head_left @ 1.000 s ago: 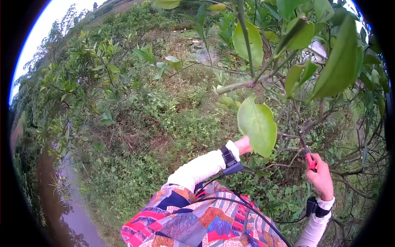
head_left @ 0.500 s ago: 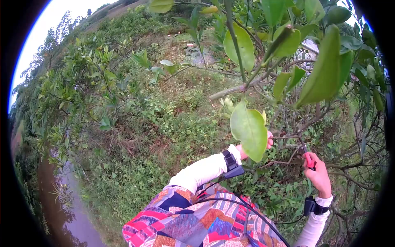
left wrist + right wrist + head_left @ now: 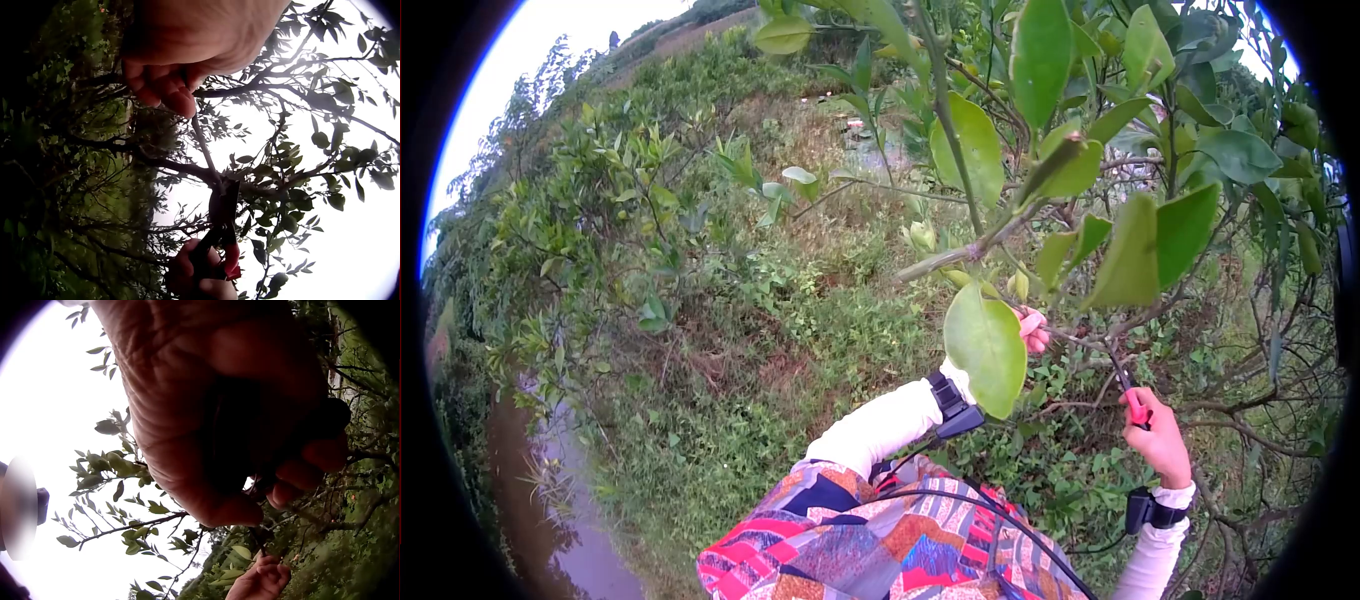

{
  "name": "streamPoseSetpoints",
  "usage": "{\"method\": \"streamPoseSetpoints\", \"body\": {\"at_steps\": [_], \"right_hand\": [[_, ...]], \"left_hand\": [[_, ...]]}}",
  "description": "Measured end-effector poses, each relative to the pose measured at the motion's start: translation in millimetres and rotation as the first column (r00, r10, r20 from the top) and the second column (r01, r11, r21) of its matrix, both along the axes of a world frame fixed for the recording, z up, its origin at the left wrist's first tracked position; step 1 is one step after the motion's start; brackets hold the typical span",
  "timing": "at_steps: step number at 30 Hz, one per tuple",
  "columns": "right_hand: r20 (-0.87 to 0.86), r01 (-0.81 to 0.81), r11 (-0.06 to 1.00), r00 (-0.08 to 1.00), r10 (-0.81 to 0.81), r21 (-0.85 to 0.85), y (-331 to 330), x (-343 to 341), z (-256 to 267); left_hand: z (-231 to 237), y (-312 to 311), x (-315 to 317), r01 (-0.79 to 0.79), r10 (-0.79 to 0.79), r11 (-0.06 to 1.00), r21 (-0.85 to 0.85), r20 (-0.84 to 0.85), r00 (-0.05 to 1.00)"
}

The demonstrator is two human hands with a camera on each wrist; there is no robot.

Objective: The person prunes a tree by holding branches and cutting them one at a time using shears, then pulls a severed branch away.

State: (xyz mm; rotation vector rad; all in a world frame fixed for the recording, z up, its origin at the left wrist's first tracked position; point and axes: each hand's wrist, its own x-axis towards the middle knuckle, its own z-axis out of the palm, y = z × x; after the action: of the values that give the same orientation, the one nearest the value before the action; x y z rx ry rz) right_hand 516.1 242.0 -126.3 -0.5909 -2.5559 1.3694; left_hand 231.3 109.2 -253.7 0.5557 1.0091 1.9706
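Note:
My left hand [image 3: 1033,330] pinches a thin twig beside a large leaf [image 3: 985,350] that hangs close to the head camera. In the left wrist view the curled fingers of that hand [image 3: 203,44] hold the end of the twig [image 3: 203,145]. Pruning shears with red handles [image 3: 1138,408] are gripped in my right hand [image 3: 1162,440]. Their dark blades [image 3: 223,203] lie at the fork where the twig meets a thicker branch [image 3: 169,164]; whether they are closed I cannot tell. From the right wrist, my right hand [image 3: 187,406] hides most of the shears.
Leafy branches [image 3: 1060,165] cross the upper right, near the head camera. Bare branches [image 3: 1250,425] spread right of my right hand. Low weeds [image 3: 740,450] cover the ground, with a strip of muddy water [image 3: 575,500] at the lower left. Cables run over the patterned clothing [image 3: 880,540].
The left hand, earlier mostly behind the big leaf, now shows its fingers on the twig. The right hand and shears have shifted slightly left and down in view, as have the near leaves.

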Motion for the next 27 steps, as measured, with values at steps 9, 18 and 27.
{"method": "streamPoseSetpoints", "body": {"at_steps": [9, 18, 27], "right_hand": [[-0.020, 0.004, 0.998, 1.000, -0.005, -0.055, -6.4, 5.5, 0.7], [-0.012, 0.107, 0.984, 0.994, -0.106, 0.142, -13.0, 11.4, -0.3], [0.040, 0.101, 0.976, 0.993, -0.111, 0.195, -19.3, 15.9, 8.0]], "left_hand": [[28.2, 7.1, 0.3, -0.133, 0.141, 0.988, 0.083, -0.095, 0.986], [25.9, 8.6, 13.6, 0.096, -0.127, 0.975, 0.199, 0.152, 0.980], [37.2, 10.5, 34.6, 0.025, -0.149, 0.958, 0.284, 0.425, 0.893]]}}
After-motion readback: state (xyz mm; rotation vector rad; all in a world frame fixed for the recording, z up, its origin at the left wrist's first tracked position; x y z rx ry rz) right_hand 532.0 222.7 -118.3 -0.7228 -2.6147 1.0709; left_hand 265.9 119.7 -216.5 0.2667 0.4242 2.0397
